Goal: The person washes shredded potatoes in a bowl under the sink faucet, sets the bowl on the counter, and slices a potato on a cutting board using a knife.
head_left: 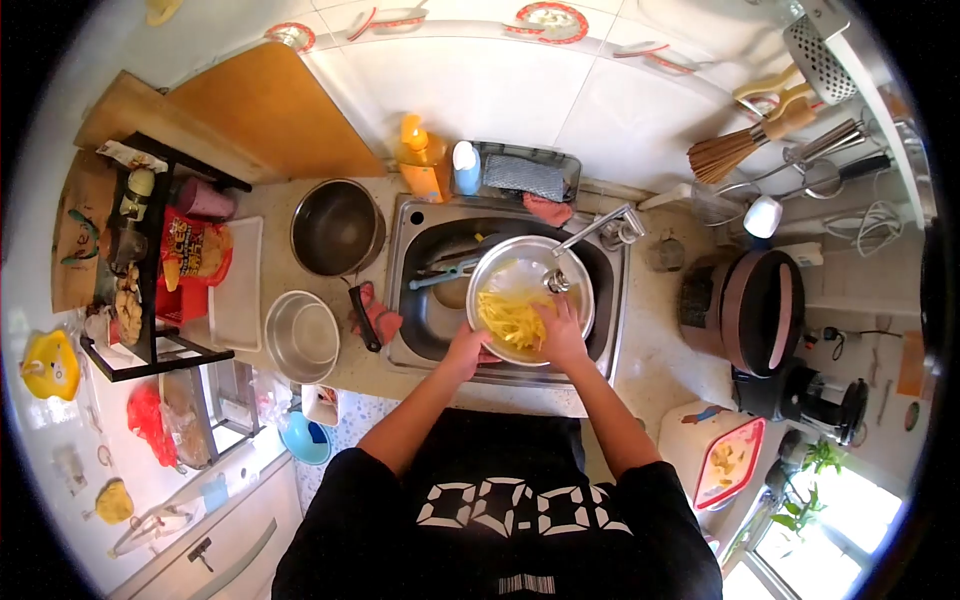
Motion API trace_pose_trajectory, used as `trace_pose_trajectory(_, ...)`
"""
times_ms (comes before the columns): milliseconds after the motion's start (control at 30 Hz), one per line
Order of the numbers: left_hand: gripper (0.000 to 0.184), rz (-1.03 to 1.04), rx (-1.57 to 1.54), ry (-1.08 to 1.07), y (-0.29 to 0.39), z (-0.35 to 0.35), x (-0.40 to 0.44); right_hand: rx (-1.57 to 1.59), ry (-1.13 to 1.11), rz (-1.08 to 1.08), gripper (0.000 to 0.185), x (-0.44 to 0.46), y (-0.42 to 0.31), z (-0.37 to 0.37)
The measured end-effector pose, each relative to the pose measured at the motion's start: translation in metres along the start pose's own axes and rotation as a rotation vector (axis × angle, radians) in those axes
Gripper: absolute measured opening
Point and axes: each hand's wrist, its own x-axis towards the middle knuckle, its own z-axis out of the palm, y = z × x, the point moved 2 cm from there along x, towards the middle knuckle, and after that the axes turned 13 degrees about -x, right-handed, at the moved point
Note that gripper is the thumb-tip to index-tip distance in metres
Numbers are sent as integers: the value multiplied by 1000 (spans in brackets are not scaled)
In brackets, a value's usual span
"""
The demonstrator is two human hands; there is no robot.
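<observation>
A round metal bowl point(582, 283) sits in the sink under the faucet, with water and a heap of thin yellow vegetable shreds point(508, 318) inside. My left hand point(466, 352) grips the bowl's near-left rim. My right hand point(562, 333) reaches into the bowl from the near right, its fingers bent against the shreds; the fingertips are partly hidden among them. The faucet point(590, 230) points down over the bowl, just beyond my right fingers. Left of the bowl, a light-blue-handled tool point(440, 274) lies in the sink basin point(420, 325).
To the left stand a dark pot point(337, 228) with its handle toward me, an empty metal bowl point(302, 337) and a red cloth point(378, 315). Behind the sink are an orange pump bottle point(425, 165) and a drying rack point(560, 160). A rice cooker point(755, 310) is at right.
</observation>
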Motion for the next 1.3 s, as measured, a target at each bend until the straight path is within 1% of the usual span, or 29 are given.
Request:
trace_pose_trajectory(33, 65, -4, -1, 2, -2, 0, 0, 37, -31, 33, 73, -2, -1, -8)
trace_pose_trajectory(133, 62, -4, -1, 2, -1, 2, 2, -10, -166, 45, 70, 3, 1, 2)
trace_pose_trajectory(233, 58, -11, 6, -5, -2, 3, 1, -200, -72, -123, 61, 5, 3, 35)
trace_pose_trajectory(333, 59, -25, 38, 2, -6, 0, 2, -192, -182, -82, 49, 19, 3, 65)
trace_pose_trajectory(400, 59, -52, 25, 14, -9, -5, 3, -102, -207, -21, 44, 33, 11, 75)
trace_pose_trajectory(467, 64, -58, 30, 29, -11, -9, 2, -121, -196, 36, 39, 34, 19, 77)
trace_pose_trajectory(533, 67, -49, 33, 39, -5, -9, 1, -249, -136, 85, 35, 33, 23, 61)
trace_pose_trajectory(567, 68, -42, 32, 47, -2, -8, -1, -311, -3, 20, 42, 30, 26, 51)
trace_pose_trajectory(667, 67, -49, 49, 40, 4, -8, -3, -223, -253, 4, 60, 27, 28, 22)
trace_pose_trajectory(700, 66, -55, 61, 32, 4, -9, -2, -231, -381, -15, 81, 28, 30, 20)
trace_pose_trajectory(800, 61, -31, 30, 1, 0, -8, 6, -81, -502, -75, 83, 18, 23, 14)
trace_pose_trajectory(900, 60, -113, 70, -37, -4, -9, 15, 30, -283, -152, 81, 11, 7, 29)
trace_pose_trajectory(1000, 59, -109, 89, -39, -1, 0, 7, -130, -230, -121, 72, 21, -13, 8)
trace_pose_trajectory(1100, 57, -109, 46, -46, 1, 4, 1, -365, -266, -27, 56, 32, -2, 20)
trace_pose_trajectory(1200, 56, -89, 49, -24, 1, 1, 2, -497, -246, -7, 39, 36, 11, 15)
trace_pose_trajectory(1300, 56, -104, 56, -46, -1, -4, 12, -417, -273, 29, 53, 37, 13, 15)
